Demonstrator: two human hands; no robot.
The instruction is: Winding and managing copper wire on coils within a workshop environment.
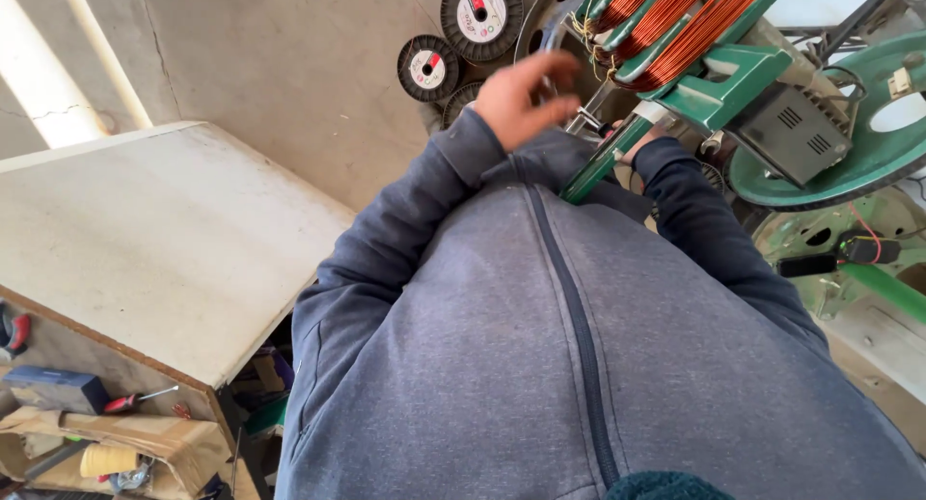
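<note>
— What lies furthest left?

— A red-handled screwdriver (138,399) under the pale table (164,240), below its near edge.

— And the left hand (519,97)?

— Raised beyond the table's far right corner, fingers loosely spread, gripping nothing, just before the black wire spools (461,32) on the floor.

— The copper coils (675,18)?

— Wound on the green winding frame (719,85), right of that hand.

— The right hand (639,138)?

— Mostly hidden behind a green bar of the frame; I cannot tell whether its fingers grip.
</note>
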